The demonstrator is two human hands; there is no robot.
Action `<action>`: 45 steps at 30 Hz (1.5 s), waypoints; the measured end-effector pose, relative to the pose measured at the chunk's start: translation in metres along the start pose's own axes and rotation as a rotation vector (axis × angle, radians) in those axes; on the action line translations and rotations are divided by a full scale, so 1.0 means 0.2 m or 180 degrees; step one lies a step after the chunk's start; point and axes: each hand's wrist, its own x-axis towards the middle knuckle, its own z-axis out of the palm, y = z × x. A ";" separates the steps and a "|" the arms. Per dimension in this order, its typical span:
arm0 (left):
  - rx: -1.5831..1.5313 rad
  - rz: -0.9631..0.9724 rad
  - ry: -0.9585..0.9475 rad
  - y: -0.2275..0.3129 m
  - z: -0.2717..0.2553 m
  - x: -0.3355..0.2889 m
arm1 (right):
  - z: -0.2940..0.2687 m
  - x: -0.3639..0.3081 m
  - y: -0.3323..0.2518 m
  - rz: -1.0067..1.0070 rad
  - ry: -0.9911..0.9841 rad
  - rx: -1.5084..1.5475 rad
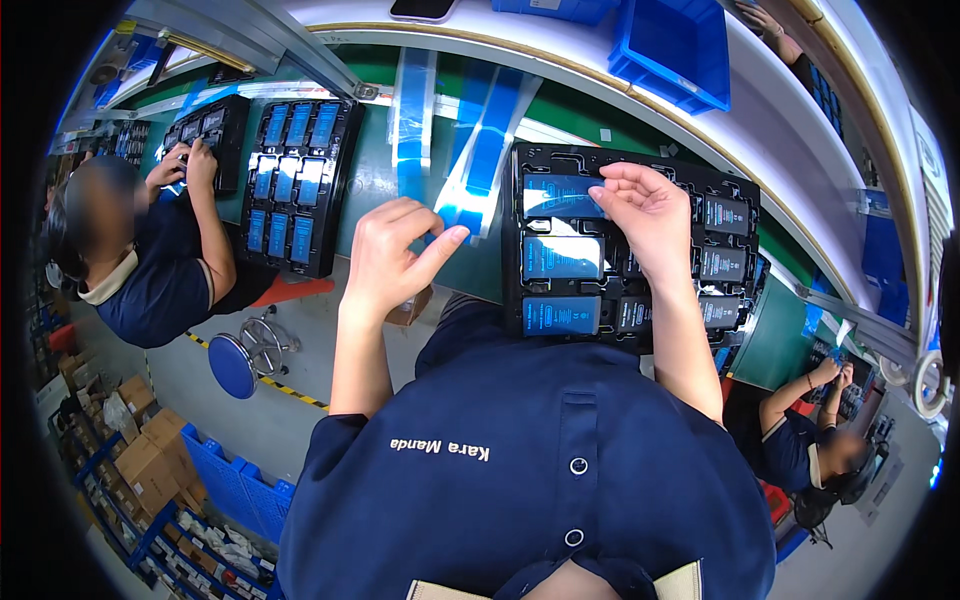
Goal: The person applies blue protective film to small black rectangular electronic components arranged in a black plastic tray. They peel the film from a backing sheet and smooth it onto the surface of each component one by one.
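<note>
A black plastic tray (512,240) lies on the bench before me, holding flat, phone-type batteries in rows. The left-column batteries look blue and glossy, with clear blue film over them; the others (722,263) are dark grey. My right hand (648,212) pinches thumb and index finger at the right end of the blue film (560,197) on the far-left battery. My left hand (395,255) hovers left of the tray, fingers curled, thumb stretched out and apart. Near its fingertips lie the ends of blue film strips (487,150) on clear backing.
Another tray of blue-covered batteries (325,190) lies farther left on the green bench (375,185). A blue bin (670,50) and a phone (423,9) sit on the shelf above. Co-workers sit at left (150,250) and right (810,440). A blue round stool (232,365) stands at left.
</note>
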 end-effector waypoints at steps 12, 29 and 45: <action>-0.0034 0.0091 0.0305 0.00 0.03 0.01 | 0.01 -0.01 0.01 -0.0170 0.0144 -0.0387; -0.1659 0.0103 -0.0220 0.21 -0.08 -0.02 | 0.07 -0.18 -0.11 -0.1109 -0.1624 0.0215; -0.1170 -0.0142 -0.0330 0.39 0.12 -0.11 | 0.14 -0.42 -0.01 -0.1745 -0.0809 -0.0637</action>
